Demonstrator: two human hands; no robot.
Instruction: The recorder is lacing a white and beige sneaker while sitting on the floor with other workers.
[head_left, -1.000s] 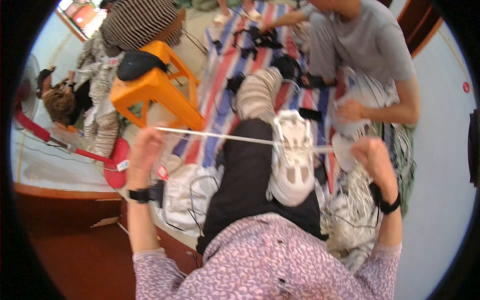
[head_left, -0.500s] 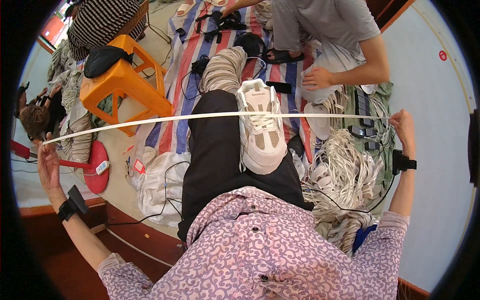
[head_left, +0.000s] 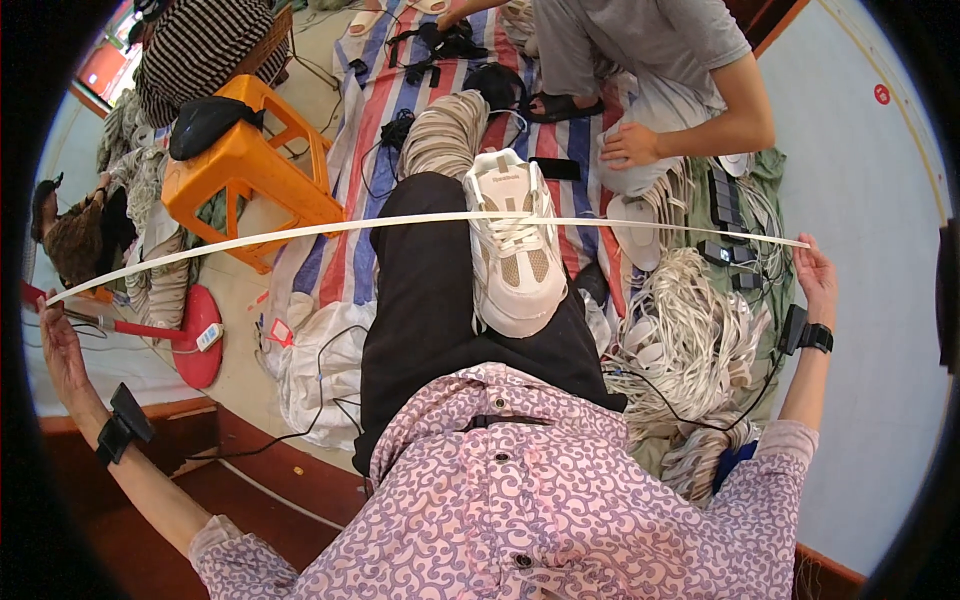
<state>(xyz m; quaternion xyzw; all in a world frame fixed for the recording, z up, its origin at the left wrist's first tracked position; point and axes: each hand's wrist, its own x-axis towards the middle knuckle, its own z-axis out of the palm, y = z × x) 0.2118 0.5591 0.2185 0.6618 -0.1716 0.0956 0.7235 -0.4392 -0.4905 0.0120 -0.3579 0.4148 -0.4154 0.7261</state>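
Note:
A white and beige sneaker (head_left: 515, 300) rests on my thighs, its toe toward me. Its white shoelace (head_left: 300, 232) crosses the tongue and stretches far out to both sides. At the far left, my left hand (head_left: 64, 350) pinches one end of the lace between thumb and fingers. Out on the right, my right hand (head_left: 817, 275) pinches the other end. The left length bows gently upward, while the right one runs nearly straight. Some lace crosses lower on the tongue; how it passes through the eyelets is too small to tell.
Bundled pale laces (head_left: 690, 330) and shoe parts lie to my right. An orange stool (head_left: 250, 180) holding a black bag (head_left: 212, 125) stands front left. On the striped sheet (head_left: 335, 265) sits a stack of shoe pieces (head_left: 445, 135). A co-worker's hand (head_left: 630, 147) is front right.
My hands have moved farther apart, the left outward and down, the right outward and slightly down. Both still hold the lace, with longer lengths showing. The shoe appears slightly higher in view.

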